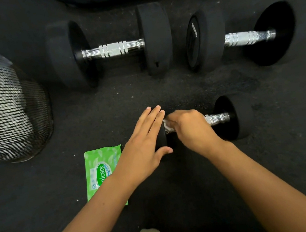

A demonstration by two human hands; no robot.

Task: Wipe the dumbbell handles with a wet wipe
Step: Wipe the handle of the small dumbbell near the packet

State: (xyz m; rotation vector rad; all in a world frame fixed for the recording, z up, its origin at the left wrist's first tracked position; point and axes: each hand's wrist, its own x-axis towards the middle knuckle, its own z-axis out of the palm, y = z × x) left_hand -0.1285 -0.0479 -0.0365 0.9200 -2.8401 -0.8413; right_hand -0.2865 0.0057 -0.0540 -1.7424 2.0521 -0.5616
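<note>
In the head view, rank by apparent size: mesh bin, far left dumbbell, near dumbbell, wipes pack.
1. mesh bin, cut off by the frame
2. far left dumbbell
3. near dumbbell, partly hidden by hands
4. wipes pack, partly covered; its rank against the near dumbbell is unsure

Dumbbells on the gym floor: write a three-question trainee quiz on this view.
1. How many dumbbells are in view?
2. True or false: the left hand holds the wipe.
3. The pack lies: A) by the left forearm B) by the bin C) behind the dumbbells

Key: 1) three: near dumbbell, two far ones. 2) False; the right hand rubs it on the near handle, the left steadies the weight. 3) A.
</note>
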